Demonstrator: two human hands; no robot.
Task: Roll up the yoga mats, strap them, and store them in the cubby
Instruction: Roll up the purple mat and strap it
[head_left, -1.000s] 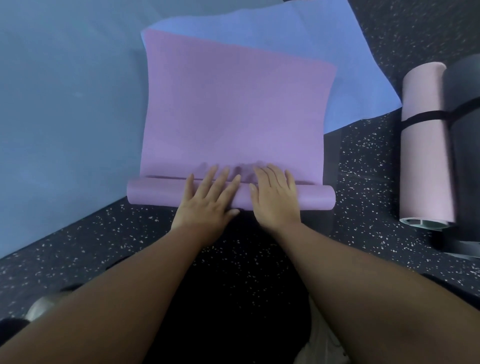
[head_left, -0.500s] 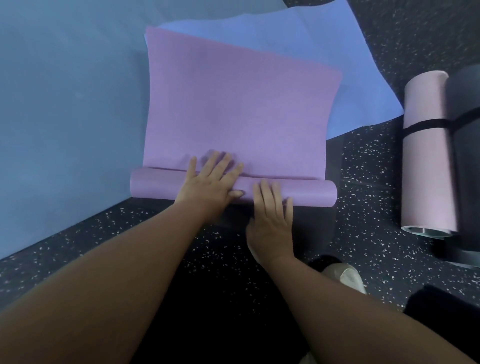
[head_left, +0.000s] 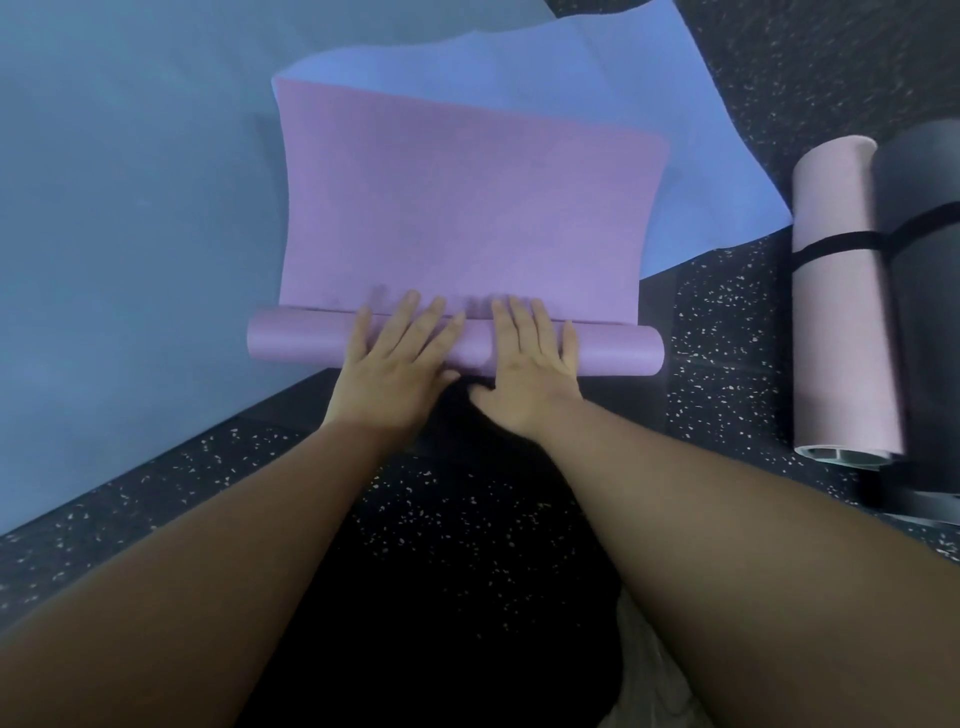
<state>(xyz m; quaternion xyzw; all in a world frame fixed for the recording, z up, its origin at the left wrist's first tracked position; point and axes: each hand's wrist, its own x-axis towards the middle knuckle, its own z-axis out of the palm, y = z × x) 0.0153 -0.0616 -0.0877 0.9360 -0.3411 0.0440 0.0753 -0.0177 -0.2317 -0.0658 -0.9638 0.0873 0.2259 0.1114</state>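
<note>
The purple mat (head_left: 467, 208) is laid lengthwise away from the viewer on the speckled floor (head_left: 727, 338), its near end already wound into a slim roll (head_left: 301, 340) lying left to right. Both palms are pressed flat on top of that roll near its middle: the left hand (head_left: 395, 358) and the right hand (head_left: 535, 364) are held side by side with fingers straight and slightly spread, nothing being gripped or pinched.

Because pressure is applied only at the centre, the two free ends of the roll may be left slack, and a cone-shaped, telescoping roll could be produced. The left end is seen to jut a little past the flat sheet's left edge, so a skew may already be starting, though wide-angle distortion could account for part of that. If one hand is pushed ahead of the other, the skew would be worsened and strapping made awkward.

Under the far part of the purple mat a blue mat (head_left: 675, 156) is spread; it could be dragged or caught into the roll where the two overlap. On the left, a grey-blue surface (head_left: 130, 208) is met by the roll's left end, so little room is left there. To the right, open floor is available before the strapped pink roll (head_left: 841, 312) and the dark grey roll (head_left: 930, 312), which are lying touching each other. Ahead, the whole flat length remains to be rolled.
</note>
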